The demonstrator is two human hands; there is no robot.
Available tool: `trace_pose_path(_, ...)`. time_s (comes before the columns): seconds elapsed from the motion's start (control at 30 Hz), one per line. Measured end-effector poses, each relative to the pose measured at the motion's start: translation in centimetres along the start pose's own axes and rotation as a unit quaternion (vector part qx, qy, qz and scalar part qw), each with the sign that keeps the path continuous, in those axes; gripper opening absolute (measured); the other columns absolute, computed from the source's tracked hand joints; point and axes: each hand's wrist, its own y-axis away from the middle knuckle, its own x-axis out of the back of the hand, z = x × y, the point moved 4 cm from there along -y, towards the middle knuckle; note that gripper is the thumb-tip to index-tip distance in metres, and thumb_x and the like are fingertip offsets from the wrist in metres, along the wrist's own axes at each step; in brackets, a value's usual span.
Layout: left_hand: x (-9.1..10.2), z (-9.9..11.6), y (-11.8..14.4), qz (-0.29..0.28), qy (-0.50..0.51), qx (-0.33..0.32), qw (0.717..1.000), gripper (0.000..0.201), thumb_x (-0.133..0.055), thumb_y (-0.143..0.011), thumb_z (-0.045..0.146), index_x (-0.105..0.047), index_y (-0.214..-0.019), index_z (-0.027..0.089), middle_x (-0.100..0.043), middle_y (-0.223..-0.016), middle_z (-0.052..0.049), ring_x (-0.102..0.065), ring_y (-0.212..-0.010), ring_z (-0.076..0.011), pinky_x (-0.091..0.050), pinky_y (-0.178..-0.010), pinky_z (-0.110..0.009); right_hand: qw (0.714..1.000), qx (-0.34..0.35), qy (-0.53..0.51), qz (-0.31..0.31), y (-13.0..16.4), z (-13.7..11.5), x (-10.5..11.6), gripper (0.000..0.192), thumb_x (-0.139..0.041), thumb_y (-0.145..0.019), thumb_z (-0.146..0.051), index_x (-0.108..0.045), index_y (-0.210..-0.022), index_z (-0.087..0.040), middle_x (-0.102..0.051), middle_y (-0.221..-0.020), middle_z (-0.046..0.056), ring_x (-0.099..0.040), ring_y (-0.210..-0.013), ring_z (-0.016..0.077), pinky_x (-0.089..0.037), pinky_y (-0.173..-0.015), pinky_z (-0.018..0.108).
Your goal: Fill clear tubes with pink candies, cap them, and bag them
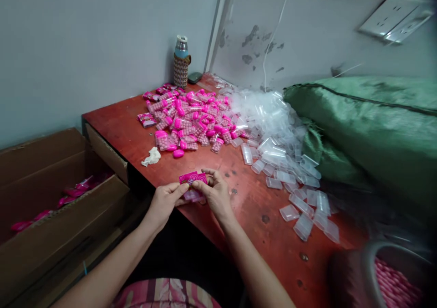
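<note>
Near the table's front edge, a pink printed label (193,177) with a ring pattern is pinched between both hands. My left hand (164,206) closes on its left side with thumb and fingers. From the right, my right hand (217,195) grips it, thumb pressed near the middle. Paler, see-through material shows beneath the pink part; my fingers partly cover it. Beyond the hands lies a heap of clear containers with pink caps (184,124), filled with pink balls. To its right are many loose clear plastic tubes (282,155).
A flask in a knitted cover (180,66) stands at the back. White crumpled material (151,156) lies near the left edge. A cardboard box (102,198) with pink packets is left below. A green sack (368,130) and a tub of pink balls (368,248) are right.
</note>
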Motion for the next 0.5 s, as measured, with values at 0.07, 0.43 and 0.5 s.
trace_pose_path(0.07, 0.7, 0.1, 0.1, 0.035, 0.012, 0.002, 0.999, 0.025, -0.065, -0.069, 0.032, -0.067, -0.077, 0.009, -0.066, -0.074, -0.007, -0.062, -0.071, -0.017, -0.052, -0.072, -0.031, 0.999, -0.001, 0.043, 0.007, -0.2, 0.2, 0.5, 0.045, -0.065, -0.067, -0.038, -0.045, -0.103, -0.02, -0.055, -0.065, -0.004, -0.049, -0.043, 0.0097, -0.038, -0.037, 0.019)
trace_pose_path(0.43, 2.1, 0.0, -0.4, 0.126, 0.114, 0.049, 0.984, 0.021, -0.073, -0.058, 0.025, -0.064, -0.065, 0.007, -0.063, -0.062, -0.005, -0.059, -0.056, -0.0118, -0.053, -0.056, -0.024, 0.894, 0.151, 0.42, 0.038, -2.2, -1.7, 2.5, 0.038, -0.057, -0.072, -0.041, -0.057, -0.101, -0.017, -0.062, -0.091, 0.008, -0.057, -0.08, 0.0194, -0.044, -0.069, 0.03)
trace_pose_path(0.5, 2.1, 0.2, -0.4, 0.13, 0.132, 0.051, 0.981, 0.02, -0.073, -0.058, 0.024, -0.063, -0.064, 0.008, -0.062, -0.062, -0.004, -0.059, -0.056, -0.0117, -0.053, -0.054, -0.023, 0.903, 0.133, 0.408, 0.039, -3.3, -2.4, 3.2, 0.035, -0.053, -0.075, -0.042, -0.058, -0.099, -0.017, -0.063, -0.088, 0.007, -0.058, -0.075, 0.0173, -0.044, -0.067, 0.028)
